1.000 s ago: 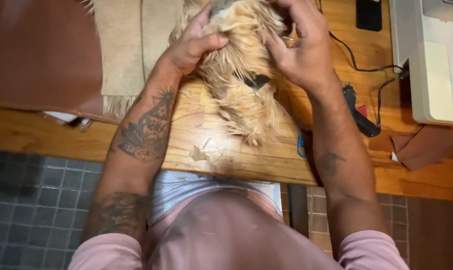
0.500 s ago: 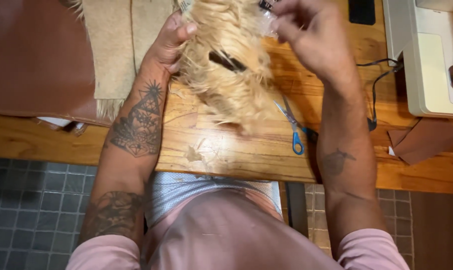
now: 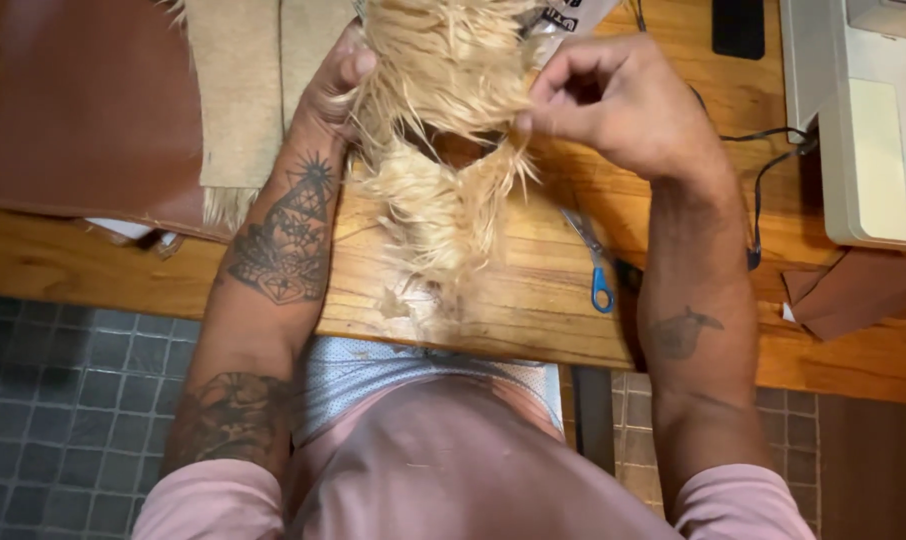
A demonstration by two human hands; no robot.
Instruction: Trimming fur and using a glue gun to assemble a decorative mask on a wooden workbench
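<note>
Standing at the near edge of the wooden table (image 3: 533,310), the person holds a shaggy blond fur piece (image 3: 443,120) up between 2 hands. Just below the fingers, loose tufts (image 3: 413,305) of the same pale hair lie on the wood by the table's edge, and the fur's long strands hang down toward them. Right of those strands, under the right wrist, blue-handled scissors (image 3: 598,280) lie flat on the table. The right hand (image 3: 623,105) has its fingertips pressed together, pinching a lock at the fur's right edge. The left hand (image 3: 335,85) grips the fur's left side; its fingers are buried in the hair, so I cannot tell how they sit. Beyond the left hand's knuckles lie a tan fabric strip (image 3: 238,90) and a brown leather sheet (image 3: 83,110). Far right of the pinching fingers stands a white sewing machine (image 3: 863,130).
</note>
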